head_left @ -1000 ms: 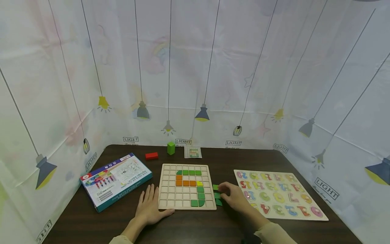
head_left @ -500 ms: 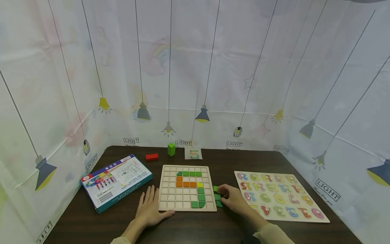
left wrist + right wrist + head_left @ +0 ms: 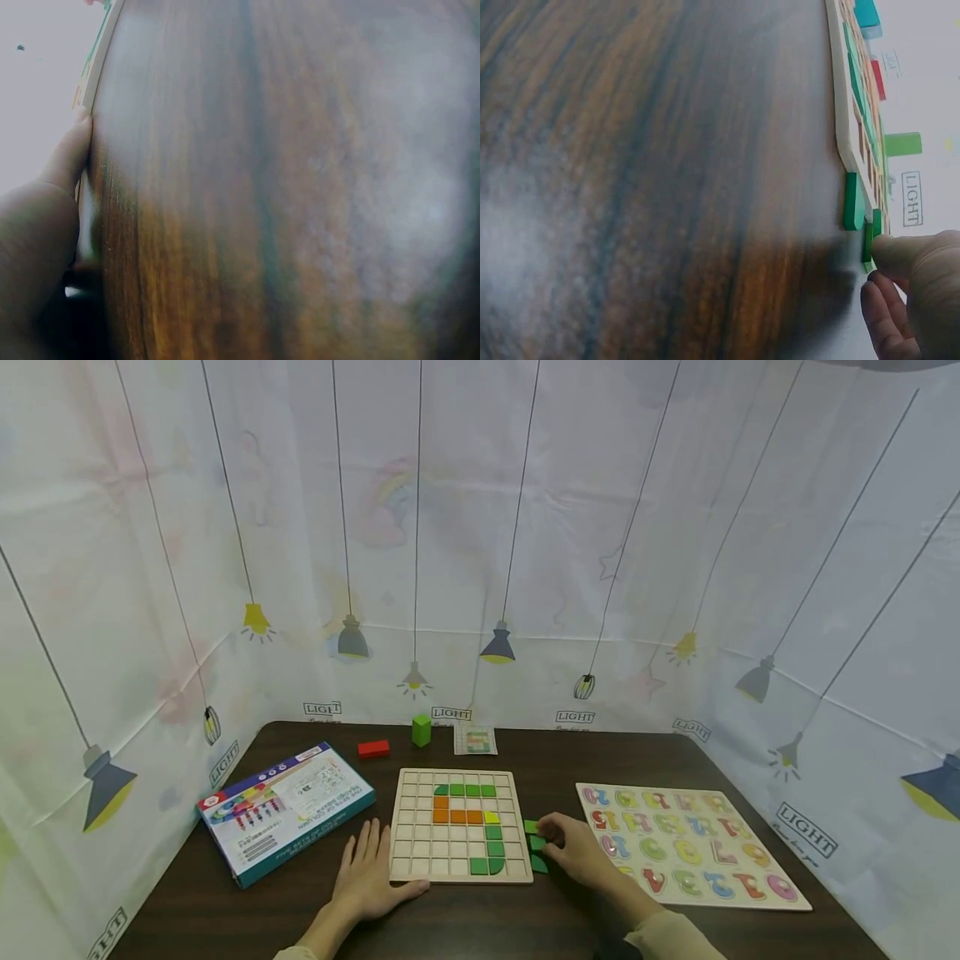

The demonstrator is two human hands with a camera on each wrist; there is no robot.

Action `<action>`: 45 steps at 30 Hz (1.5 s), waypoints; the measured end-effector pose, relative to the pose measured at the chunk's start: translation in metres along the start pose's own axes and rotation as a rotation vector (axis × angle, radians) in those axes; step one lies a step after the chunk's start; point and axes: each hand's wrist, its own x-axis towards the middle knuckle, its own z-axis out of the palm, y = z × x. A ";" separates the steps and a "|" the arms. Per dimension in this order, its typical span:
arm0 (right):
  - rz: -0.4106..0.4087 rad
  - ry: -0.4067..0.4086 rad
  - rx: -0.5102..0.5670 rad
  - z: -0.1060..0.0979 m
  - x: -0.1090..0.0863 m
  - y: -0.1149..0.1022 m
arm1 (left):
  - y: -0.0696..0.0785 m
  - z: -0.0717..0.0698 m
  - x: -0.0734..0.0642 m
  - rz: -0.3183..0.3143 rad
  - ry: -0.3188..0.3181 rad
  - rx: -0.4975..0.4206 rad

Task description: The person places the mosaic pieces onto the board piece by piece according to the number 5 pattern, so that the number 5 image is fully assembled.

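A wooden grid board [image 3: 411, 847] holds green, orange and yellow tiles set in its squares. My left hand [image 3: 365, 874] lies flat at the board's left side, fingers spread. Its thumb [image 3: 71, 150] touches the board's near left corner, seen edge-on in the left wrist view. To the right of the board, several loose green tiles [image 3: 538, 863] lie in a column along its edge. My right hand [image 3: 576, 850] is bent over them and pinches the middle green tile [image 3: 868, 241], its thumb against the tile in the right wrist view. The other fingertips are partly hidden in the head view.
A flat letter-puzzle board [image 3: 693, 847] lies under and beyond my right forearm. A boxed set [image 3: 288, 806] is at the left. Behind the grid board are a red block [image 3: 373, 749], an upright green block [image 3: 422, 731] and a small pattern card [image 3: 476, 741]. A printed curtain surrounds the table.
My right fingers have shifted slightly over the loose green tiles, and the middle tile now sits a little differently at the fingertips. My left hand stays in place; the head view tilts a little upward.
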 end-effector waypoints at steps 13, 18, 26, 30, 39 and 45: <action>-0.107 0.011 0.106 0.011 0.011 -0.027 | -0.001 0.002 0.000 0.002 0.007 0.006; -0.125 -0.024 0.156 0.022 0.015 -0.039 | 0.000 0.003 0.000 0.004 0.005 0.011; -0.145 -0.082 0.184 0.037 0.019 -0.059 | -0.001 0.002 -0.001 0.010 0.017 0.000; -0.177 -0.112 0.188 0.045 0.019 -0.068 | -0.002 0.003 -0.001 0.022 0.026 -0.003; -0.249 -0.150 0.222 0.058 0.017 -0.084 | -0.005 0.007 0.001 0.008 0.038 0.025; -0.233 -0.164 0.226 0.059 0.016 -0.088 | -0.008 0.010 0.003 0.004 0.036 0.028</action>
